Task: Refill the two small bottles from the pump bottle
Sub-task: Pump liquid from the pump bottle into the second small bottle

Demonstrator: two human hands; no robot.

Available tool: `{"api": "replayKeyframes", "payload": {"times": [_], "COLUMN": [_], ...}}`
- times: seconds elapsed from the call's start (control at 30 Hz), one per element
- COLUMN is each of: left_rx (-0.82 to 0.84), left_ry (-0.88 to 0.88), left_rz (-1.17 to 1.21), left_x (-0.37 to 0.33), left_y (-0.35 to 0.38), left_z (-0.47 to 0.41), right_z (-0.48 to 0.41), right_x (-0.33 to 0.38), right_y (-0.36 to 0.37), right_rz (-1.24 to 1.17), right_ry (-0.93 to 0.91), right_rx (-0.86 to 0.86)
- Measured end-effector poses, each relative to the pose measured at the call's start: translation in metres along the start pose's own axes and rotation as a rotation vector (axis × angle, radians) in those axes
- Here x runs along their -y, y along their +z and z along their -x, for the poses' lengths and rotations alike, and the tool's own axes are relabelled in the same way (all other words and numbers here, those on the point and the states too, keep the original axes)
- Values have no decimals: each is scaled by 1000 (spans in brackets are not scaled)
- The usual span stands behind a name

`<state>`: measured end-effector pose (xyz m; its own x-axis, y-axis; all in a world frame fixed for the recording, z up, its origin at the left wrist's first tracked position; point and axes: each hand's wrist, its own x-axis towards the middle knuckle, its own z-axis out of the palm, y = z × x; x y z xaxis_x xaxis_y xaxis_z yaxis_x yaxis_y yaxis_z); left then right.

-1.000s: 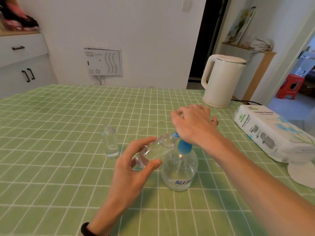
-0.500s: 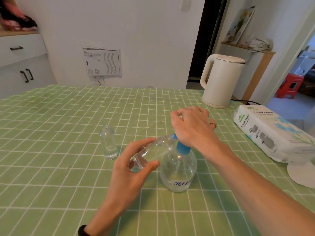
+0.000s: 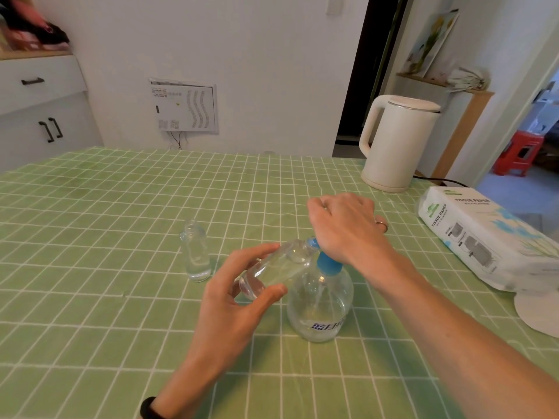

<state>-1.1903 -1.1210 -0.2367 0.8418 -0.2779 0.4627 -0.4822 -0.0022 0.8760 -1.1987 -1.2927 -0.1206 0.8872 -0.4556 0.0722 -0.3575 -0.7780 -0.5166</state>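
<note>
The left hand [image 3: 233,303] is gripping the tilted small bottle [image 3: 272,267] (light, likely slippery; best held round its body) at the spout of the pump bottle [image 3: 320,306]; the right hand [image 3: 344,228] is curling over its top; the other bottle [image 3: 195,255] is standing to its left.

The pump bottle [image 3: 320,309], the tilted small bottle [image 3: 275,267] and the upright small bottle [image 3: 196,255] look like clear glossy plastic, the collar [image 3: 328,263] smooth blue plastic, the desk [image 3: 90,297] covering smooth and faintly sheeny, the kettle [image 3: 396,146] at its far right corner matt cream, and the tissue pack [image 3: 478,237] at its right edge wrapped in glossy film.
</note>
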Motion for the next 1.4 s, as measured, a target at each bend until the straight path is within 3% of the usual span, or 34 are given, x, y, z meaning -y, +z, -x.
{"api": "replayKeyframes", "payload": {"times": [0.23, 0.43, 1.4], "left_rx": [1, -14, 3], "left_ry": [16, 30, 15], "left_rz": [14, -5, 36], "left_x": [-2, 1, 1], "left_y": [0, -2, -1], "left_z": [0, -2, 0], "right_z": [-7, -3, -1], "right_x": [4, -1, 1], "right_y": [-8, 1, -6], "right_rz": [123, -4, -5], "right_ry": [-26, -11, -18], "right_rx": [16, -3, -31]}}
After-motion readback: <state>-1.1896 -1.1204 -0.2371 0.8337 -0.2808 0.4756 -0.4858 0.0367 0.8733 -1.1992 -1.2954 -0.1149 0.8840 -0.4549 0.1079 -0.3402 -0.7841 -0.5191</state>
